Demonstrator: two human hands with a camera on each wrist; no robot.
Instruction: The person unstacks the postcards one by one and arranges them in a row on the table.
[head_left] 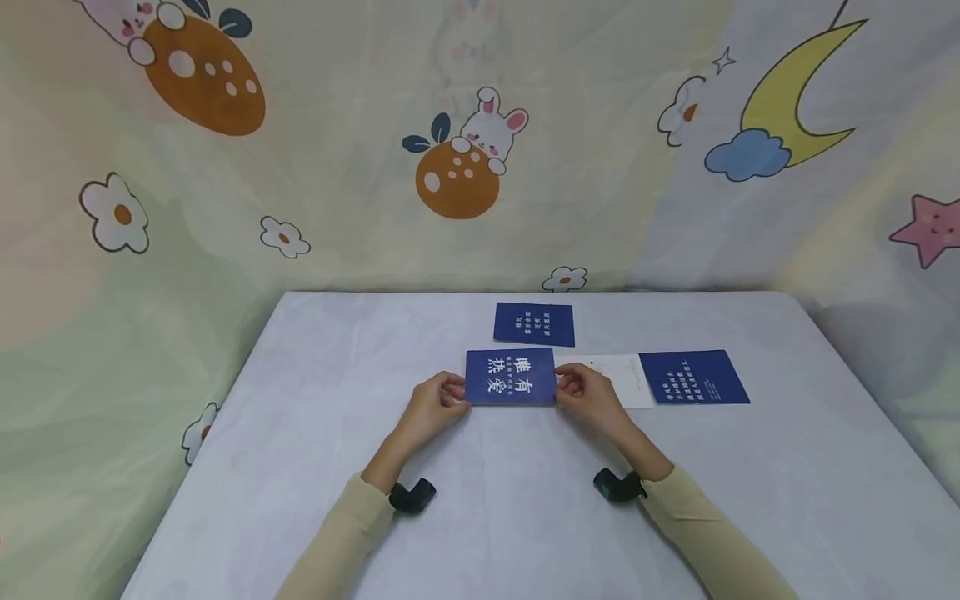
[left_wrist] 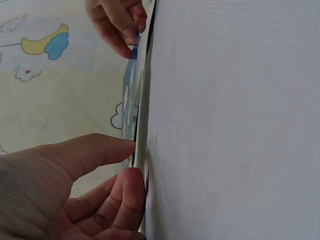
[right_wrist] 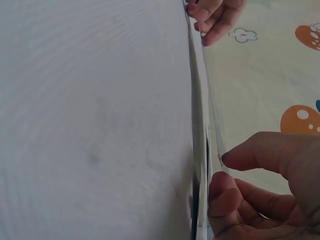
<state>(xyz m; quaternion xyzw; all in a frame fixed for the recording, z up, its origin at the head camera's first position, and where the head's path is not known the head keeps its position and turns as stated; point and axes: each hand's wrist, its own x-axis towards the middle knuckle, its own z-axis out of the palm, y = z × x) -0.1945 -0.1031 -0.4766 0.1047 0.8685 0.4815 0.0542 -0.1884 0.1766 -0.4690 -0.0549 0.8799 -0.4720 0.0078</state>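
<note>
A blue card (head_left: 510, 377) with large white Chinese lettering lies sideways in front of me, held level between both hands. My left hand (head_left: 433, 408) pinches its left end, thumb at the near corner. At the opposite end, my right hand (head_left: 592, 398) pinches the right edge with thumb and curled fingers. Both wrist views look along the thin edge, low over the white cloth; the left wrist view shows the left thumb (left_wrist: 107, 152) on the card's upper side. Part of a white card (head_left: 632, 379) is hidden behind the right hand.
Another blue card (head_left: 534, 324) with small lettering lies just beyond the held one. A further blue card (head_left: 696, 377) lies to the right, beside the white card. All are on a white-covered table (head_left: 337, 350), with a patterned cloth backdrop (head_left: 345, 183) behind.
</note>
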